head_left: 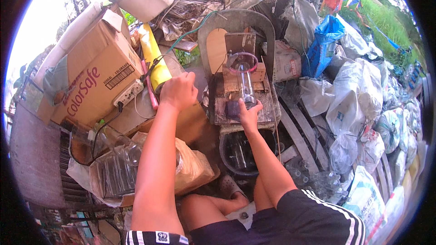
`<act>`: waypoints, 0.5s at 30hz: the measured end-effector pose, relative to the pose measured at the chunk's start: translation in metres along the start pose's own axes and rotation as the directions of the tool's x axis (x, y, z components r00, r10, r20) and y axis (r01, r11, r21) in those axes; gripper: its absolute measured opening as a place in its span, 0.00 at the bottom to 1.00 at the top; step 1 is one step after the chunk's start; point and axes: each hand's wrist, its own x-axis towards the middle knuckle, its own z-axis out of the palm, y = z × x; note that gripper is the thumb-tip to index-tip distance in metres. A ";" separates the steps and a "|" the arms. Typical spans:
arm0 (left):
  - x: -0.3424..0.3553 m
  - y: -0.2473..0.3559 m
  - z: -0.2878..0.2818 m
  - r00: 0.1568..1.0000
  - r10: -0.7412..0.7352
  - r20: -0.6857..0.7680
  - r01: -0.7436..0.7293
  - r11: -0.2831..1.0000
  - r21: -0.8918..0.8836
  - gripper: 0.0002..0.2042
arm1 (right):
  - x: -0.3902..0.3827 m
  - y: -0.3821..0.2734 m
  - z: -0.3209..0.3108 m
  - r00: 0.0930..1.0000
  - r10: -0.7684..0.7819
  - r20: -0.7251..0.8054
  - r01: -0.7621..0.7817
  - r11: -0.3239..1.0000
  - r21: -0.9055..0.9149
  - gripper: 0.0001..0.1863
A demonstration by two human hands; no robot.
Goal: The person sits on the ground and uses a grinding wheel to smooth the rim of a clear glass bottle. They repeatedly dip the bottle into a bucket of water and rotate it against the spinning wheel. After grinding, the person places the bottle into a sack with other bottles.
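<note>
Gripping clear bottle [246,86] beside brown carton [97,77]

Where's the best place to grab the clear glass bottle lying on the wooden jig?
Grip the clear glass bottle round its near end, coming from the person's side, likely best. It lies lengthwise, far end inside the pink ring, so only that end is free; the right hand is there.

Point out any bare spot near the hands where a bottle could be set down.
Little is free. The wooden board shows a bare strip right of the glass bottle that the right hand holds. A flat brown surface lies below the left hand. Elsewhere is crowded: the bucket of bottles, plastic sacks at right, the cardboard box at left.
</note>
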 end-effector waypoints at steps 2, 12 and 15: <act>0.002 -0.001 -0.001 1.000 0.004 -0.006 -0.004 1.000 0.001 0.08 | -0.001 -0.003 0.001 0.998 0.044 -0.039 -0.043 0.998 0.046 0.49; 0.000 0.002 -0.002 0.999 0.002 -0.034 -0.004 0.999 -0.048 0.06 | 0.004 0.007 0.003 0.994 0.011 -0.106 -0.014 1.000 -0.027 0.46; 0.001 0.001 0.000 0.999 0.010 -0.041 -0.012 0.999 -0.044 0.06 | 0.001 0.010 0.004 0.984 -0.119 -0.133 0.076 0.954 -0.290 0.45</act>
